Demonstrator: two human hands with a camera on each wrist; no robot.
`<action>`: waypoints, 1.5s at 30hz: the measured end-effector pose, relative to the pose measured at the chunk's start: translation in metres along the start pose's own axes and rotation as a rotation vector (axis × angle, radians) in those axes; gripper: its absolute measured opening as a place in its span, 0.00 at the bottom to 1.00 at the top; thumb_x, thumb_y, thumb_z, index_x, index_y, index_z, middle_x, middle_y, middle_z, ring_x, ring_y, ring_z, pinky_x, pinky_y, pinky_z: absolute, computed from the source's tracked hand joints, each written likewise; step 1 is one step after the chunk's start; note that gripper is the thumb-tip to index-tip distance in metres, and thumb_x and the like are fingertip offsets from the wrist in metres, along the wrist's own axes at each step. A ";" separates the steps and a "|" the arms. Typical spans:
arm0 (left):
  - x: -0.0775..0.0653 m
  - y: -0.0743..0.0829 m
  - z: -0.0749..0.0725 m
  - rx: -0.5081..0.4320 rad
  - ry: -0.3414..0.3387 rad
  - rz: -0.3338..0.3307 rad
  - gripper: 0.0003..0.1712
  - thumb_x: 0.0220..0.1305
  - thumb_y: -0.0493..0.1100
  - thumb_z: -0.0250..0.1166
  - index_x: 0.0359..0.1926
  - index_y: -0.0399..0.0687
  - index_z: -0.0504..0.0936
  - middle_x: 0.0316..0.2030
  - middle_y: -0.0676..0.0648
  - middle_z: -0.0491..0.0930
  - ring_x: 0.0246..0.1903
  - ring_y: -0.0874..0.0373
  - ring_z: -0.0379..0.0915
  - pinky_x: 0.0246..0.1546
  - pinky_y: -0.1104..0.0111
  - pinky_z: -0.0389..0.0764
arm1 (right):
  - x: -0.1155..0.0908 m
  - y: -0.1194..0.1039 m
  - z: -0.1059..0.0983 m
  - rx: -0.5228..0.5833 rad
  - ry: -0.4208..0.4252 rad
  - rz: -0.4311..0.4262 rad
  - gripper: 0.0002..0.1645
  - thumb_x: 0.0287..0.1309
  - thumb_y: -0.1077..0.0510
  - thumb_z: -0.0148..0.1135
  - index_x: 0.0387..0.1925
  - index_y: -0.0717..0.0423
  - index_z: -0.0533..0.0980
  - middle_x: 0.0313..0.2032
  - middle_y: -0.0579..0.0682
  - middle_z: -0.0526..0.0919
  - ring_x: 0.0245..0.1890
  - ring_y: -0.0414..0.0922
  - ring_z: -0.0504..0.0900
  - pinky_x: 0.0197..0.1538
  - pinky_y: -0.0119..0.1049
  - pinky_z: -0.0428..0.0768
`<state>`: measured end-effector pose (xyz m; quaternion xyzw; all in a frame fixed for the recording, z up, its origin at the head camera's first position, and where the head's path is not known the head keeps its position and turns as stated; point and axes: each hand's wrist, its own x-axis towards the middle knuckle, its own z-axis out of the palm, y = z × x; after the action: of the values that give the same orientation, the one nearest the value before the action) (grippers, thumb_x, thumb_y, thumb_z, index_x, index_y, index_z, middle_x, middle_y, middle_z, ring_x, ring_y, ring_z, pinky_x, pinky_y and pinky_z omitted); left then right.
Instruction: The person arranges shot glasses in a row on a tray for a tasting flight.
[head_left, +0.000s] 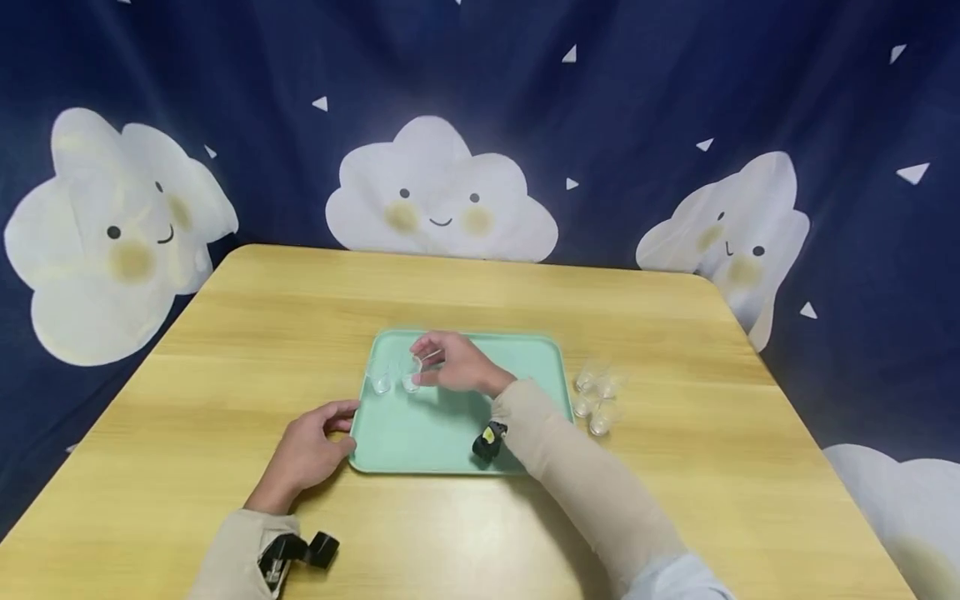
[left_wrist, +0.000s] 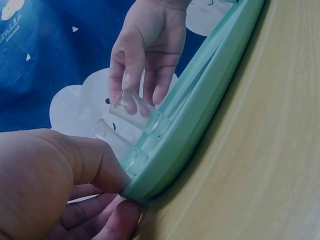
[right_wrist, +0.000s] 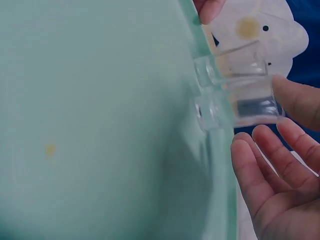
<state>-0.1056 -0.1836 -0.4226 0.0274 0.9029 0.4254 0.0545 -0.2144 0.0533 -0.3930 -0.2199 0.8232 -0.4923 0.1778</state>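
Observation:
A pale green tray lies on the table. My left hand grips its left edge near the front corner, with the thumb at the rim. Two clear shot glasses stand upright side by side on the tray's left part. The outer shot glass is untouched. Over the tray, my right hand pinches the inner shot glass near its rim between thumb and index finger. The glass's thick base is close against the tray, and its other fingers spread away from the glass.
Several more clear glasses stand grouped on the wooden table, just outside the tray's right edge. A dark blue curtain with smiling clouds hangs behind the table. Both wrists wear a black camera.

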 end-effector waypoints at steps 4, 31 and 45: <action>-0.001 -0.002 0.001 0.000 0.003 0.009 0.28 0.56 0.33 0.61 0.61 0.38 0.75 0.44 0.44 0.83 0.46 0.50 0.78 0.45 0.59 0.73 | -0.008 -0.002 -0.012 0.048 0.001 -0.045 0.22 0.59 0.67 0.62 0.55 0.67 0.73 0.51 0.59 0.80 0.49 0.47 0.80 0.55 0.35 0.73; 0.000 0.000 0.001 -0.012 0.000 -0.011 0.29 0.57 0.33 0.61 0.62 0.38 0.75 0.47 0.42 0.82 0.47 0.50 0.78 0.45 0.60 0.74 | -0.094 0.021 -0.161 0.309 0.157 -0.021 0.27 0.74 0.60 0.41 0.65 0.77 0.59 0.60 0.74 0.67 0.61 0.65 0.69 0.63 0.51 0.66; 0.000 -0.001 0.002 -0.002 0.003 -0.007 0.29 0.56 0.33 0.61 0.61 0.38 0.75 0.45 0.43 0.83 0.46 0.50 0.79 0.44 0.61 0.74 | -0.144 0.069 -0.198 0.407 0.151 -0.024 0.24 0.71 0.62 0.49 0.58 0.80 0.64 0.48 0.50 0.82 0.52 0.47 0.80 0.56 0.37 0.75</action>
<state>-0.1050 -0.1830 -0.4244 0.0235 0.9026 0.4263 0.0548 -0.2075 0.3044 -0.3543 -0.1515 0.7152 -0.6655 0.1505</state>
